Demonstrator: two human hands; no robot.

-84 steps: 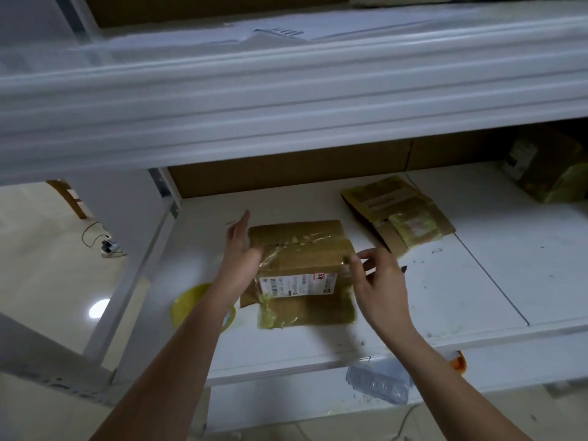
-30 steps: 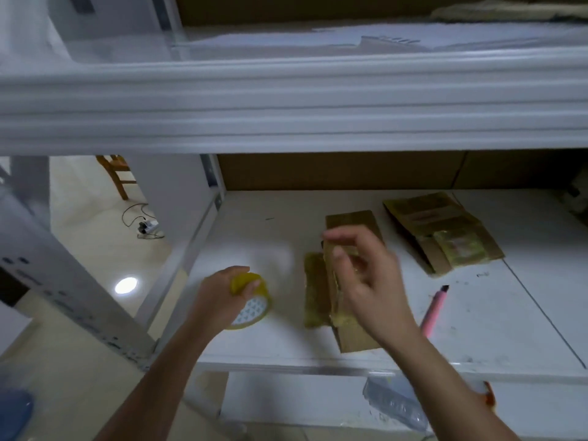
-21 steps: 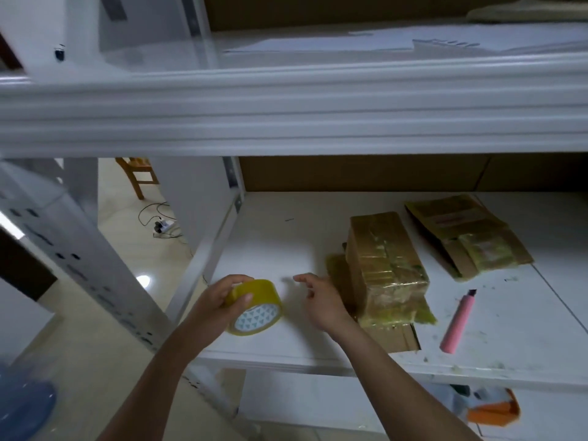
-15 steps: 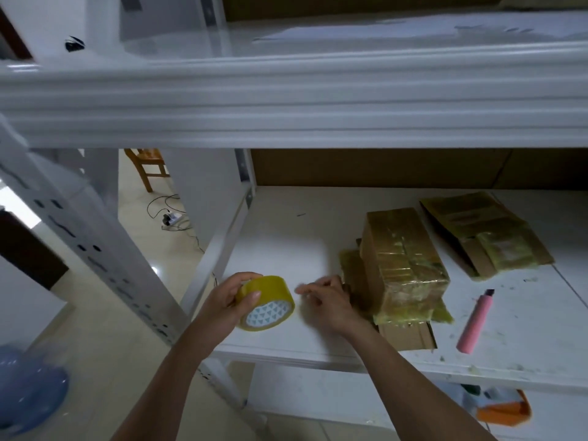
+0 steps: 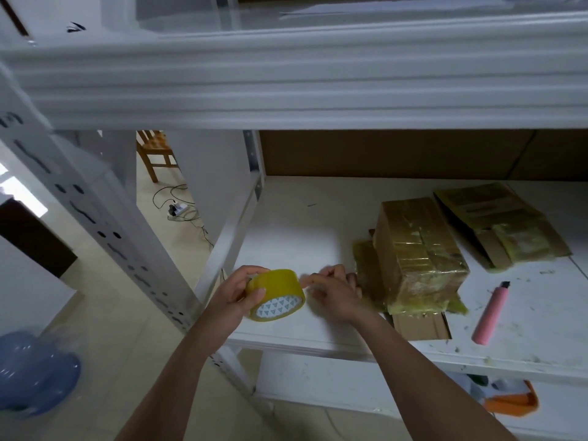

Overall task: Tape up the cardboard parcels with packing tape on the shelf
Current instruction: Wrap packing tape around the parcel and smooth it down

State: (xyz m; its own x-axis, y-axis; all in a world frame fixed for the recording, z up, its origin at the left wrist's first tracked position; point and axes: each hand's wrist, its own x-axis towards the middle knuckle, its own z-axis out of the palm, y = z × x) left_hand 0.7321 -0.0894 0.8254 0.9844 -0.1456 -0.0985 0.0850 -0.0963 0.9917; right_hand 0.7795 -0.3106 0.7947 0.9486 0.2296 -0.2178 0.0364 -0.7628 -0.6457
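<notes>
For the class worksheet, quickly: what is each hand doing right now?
Left hand: grips the yellow tape roll.
Right hand: fingers curled at the roll's edge; whether it pinches the tape end cannot be told.

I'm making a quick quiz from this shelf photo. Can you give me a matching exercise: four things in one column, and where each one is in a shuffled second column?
Things:
1. tape roll
2. pink cutter
3. taped box
4. wooden chair

Places:
A. on the floor, beyond the shelf's left post
B. lying on the shelf, right of the taped box
C. in the left hand's grip, at the shelf's front edge
D. standing on the shelf, just right of the right hand

Pairs: 1-C, 2-B, 3-D, 4-A
</notes>
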